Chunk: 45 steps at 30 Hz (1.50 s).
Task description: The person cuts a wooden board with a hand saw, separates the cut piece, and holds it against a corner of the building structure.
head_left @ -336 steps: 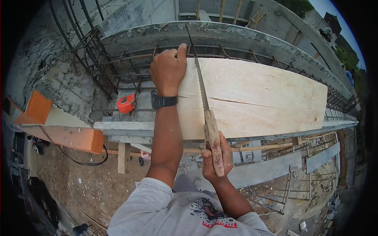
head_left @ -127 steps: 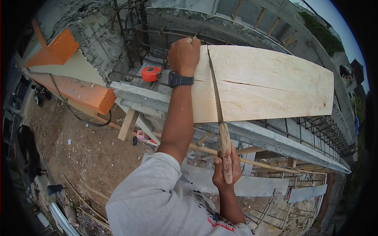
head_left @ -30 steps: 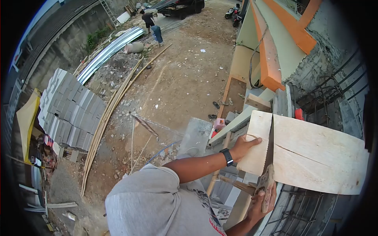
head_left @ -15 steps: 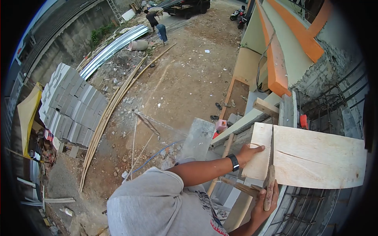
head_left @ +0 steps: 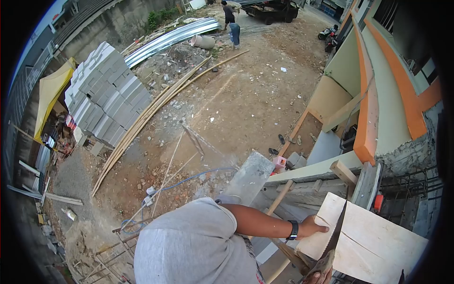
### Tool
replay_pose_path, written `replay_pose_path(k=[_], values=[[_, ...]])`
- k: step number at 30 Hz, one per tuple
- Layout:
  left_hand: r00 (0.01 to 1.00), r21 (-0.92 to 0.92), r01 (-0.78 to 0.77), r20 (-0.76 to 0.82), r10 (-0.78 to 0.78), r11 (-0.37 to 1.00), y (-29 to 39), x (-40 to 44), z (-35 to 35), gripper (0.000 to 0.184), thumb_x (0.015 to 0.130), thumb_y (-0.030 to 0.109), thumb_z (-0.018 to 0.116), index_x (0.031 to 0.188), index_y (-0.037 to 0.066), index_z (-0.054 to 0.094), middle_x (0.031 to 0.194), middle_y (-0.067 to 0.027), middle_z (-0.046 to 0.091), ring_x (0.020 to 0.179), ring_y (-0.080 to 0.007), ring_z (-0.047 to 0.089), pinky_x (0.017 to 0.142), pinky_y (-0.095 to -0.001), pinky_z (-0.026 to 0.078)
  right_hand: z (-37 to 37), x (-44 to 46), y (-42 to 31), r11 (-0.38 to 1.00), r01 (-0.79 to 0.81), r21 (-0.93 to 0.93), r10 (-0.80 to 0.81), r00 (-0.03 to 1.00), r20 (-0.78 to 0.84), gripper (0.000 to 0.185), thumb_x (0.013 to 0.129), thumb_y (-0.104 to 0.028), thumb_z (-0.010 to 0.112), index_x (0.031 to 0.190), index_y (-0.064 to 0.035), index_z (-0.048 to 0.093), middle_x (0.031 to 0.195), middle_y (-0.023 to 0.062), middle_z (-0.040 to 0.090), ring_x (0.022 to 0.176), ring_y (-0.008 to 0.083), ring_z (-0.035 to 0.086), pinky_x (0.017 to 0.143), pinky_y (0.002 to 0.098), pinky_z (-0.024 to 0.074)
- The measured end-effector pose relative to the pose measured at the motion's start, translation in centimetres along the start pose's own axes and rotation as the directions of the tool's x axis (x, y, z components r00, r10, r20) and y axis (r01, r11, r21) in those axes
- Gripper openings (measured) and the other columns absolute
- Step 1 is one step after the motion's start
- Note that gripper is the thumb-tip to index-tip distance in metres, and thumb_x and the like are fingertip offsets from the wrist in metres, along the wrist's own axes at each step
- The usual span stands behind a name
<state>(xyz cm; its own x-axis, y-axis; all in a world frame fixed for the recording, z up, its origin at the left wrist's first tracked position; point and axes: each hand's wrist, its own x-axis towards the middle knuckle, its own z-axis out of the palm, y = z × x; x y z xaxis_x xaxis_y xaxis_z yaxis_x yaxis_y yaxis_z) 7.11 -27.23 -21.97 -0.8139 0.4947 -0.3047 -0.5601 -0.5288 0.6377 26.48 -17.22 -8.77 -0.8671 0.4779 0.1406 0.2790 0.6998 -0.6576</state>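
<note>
From where I stand, the ground is rough brown dirt scattered with pale chips. Long round poles (head_left: pixel 146 123) lie across it in a gently bowed bundle, beside a stepped stack of flat-faced grey blocks (head_left: pixel 106 97). Behind them, shiny ribbed metal sheets (head_left: pixel 172 41) lie piled. Nearer, a smooth orange ledge (head_left: pixel 366 116) runs down to crumbly grey concrete (head_left: pixel 410 155), and a red tape measure (head_left: pixel 378 203) sits by thin dark steel bars (head_left: pixel 416 184).

The board (head_left: pixel 373 241) is at the lower right, just past the end of a grey plank (head_left: pixel 366 186). It is flat, pale and straight-edged, with a dark crack along its grain. A slit with the blade of the saw (head_left: pixel 336 232) in it parts a narrow strip from the broad piece; whether they join near the handle I cannot tell.

The left hand (head_left: pixel 309 228) grips the strip's edge, thumb on top, fingers mostly hidden. The right hand (head_left: pixel 319 277), partly cropped, is wrapped around the saw's worn wooden handle.
</note>
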Motion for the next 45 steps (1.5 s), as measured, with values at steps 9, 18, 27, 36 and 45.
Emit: replay_pose_path(k=[9,18,27,36,45], values=[[0.994,0.042,-0.11,0.018,0.109,0.993,-1.7,1.2,-0.7,0.065,0.084,0.02,0.084,0.136,-0.001,0.051,0.126,-0.0127,0.067,0.114,-0.0206,0.064,0.102,-0.0346,0.05,1.3,-1.6,-3.9,0.998,-0.054,-0.031,0.053,0.998,-0.036,0.049,0.1,-0.03,0.065,0.131,0.0079,0.062,0.144,0.0277,0.053,0.127,0.0407,0.055,0.102,0.0461,0.0488],[0.95,0.345,-0.209,-0.15,0.273,0.915,-2.5,0.8,-0.7,0.077,0.08,0.033,0.086,0.135,-0.004,0.047,0.128,-0.0195,0.063,0.118,-0.0259,0.061,0.105,-0.0368,0.047,2.9,-1.2,-0.7,0.956,0.292,-0.007,-0.292,0.955,-0.047,0.054,0.104,-0.026,0.061,0.143,0.0082,0.05,0.14,0.0213,0.056,0.123,0.0264,0.056,0.1,0.0364,0.0473],[0.924,0.304,-0.209,-0.249,0.289,0.93,-5.1,1.4,-1.6,0.075,0.079,0.031,0.088,0.13,-0.007,0.049,0.124,-0.0207,0.065,0.112,-0.0274,0.065,0.101,-0.0371,0.05,2.8,-0.7,1.1,0.958,0.178,0.223,-0.17,0.984,-0.054,0.056,0.101,-0.029,0.064,0.141,0.0082,0.053,0.133,0.0178,0.06,0.105,0.0205,0.059,0.083,0.0308,0.0477],[0.787,0.436,-0.348,-0.345,0.511,0.83,-4.7,-3.4,-2.3,0.073,0.08,0.028,0.087,0.132,-0.004,0.047,0.127,-0.0187,0.063,0.118,-0.0271,0.062,0.102,-0.0366,0.049,1.2,-2.1,0.1,0.937,0.206,0.281,-0.216,0.976,0.004,0.057,0.1,-0.032,0.065,0.138,0.0095,0.055,0.116,0.0168,0.065,0.086,0.0183,0.061,0.072,0.0291,0.0488],[0.773,0.347,-0.394,-0.376,0.511,0.851,-3.7,-7.2,-9.8,0.071,0.082,0.019,0.086,0.136,-0.002,0.044,0.132,-0.015,0.06,0.121,-0.0217,0.06,0.102,-0.036,0.05,5.8,-5.5,-2.3,0.889,0.085,0.45,-0.187,0.964,0.187,0.056,0.099,-0.032,0.067,0.136,0.009,0.055,0.096,0.0093,0.065,0.062,0.0088,0.045,0.051,0.0241,0.034]])
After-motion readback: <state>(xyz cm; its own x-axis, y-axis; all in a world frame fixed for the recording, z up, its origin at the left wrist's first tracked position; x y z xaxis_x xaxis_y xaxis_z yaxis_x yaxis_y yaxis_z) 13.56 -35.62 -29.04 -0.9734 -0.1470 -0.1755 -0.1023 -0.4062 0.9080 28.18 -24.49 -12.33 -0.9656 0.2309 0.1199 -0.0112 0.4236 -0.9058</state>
